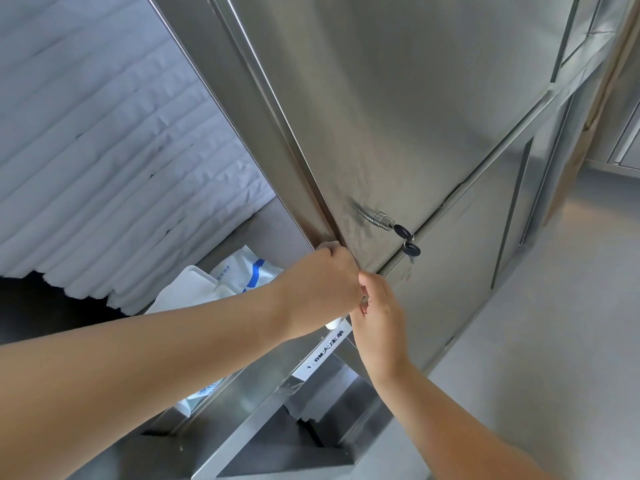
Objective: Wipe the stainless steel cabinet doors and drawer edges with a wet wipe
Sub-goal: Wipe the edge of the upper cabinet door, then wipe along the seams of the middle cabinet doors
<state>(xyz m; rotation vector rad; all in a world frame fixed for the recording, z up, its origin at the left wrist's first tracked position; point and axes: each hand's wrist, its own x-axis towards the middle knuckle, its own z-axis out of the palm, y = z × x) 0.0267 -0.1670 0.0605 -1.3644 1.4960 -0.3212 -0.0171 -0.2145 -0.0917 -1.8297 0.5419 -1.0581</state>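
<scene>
Fingers of left hand [320, 289] tight around white wipe [328, 244], of right hand [381, 323] tight on brushed-steel door [415, 116]

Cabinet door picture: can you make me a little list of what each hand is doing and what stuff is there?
left hand: holds a white wet wipe against the door's edge
right hand: at the door's lower corner; grip hidden
cabinet door: shiny steel, swung open
lock: black keys hanging from it
linens: white, folded, stacked inside the cabinet
wipe pack: white and blue, on the shelf by the linens
label: white, on the shelf's front edge
</scene>
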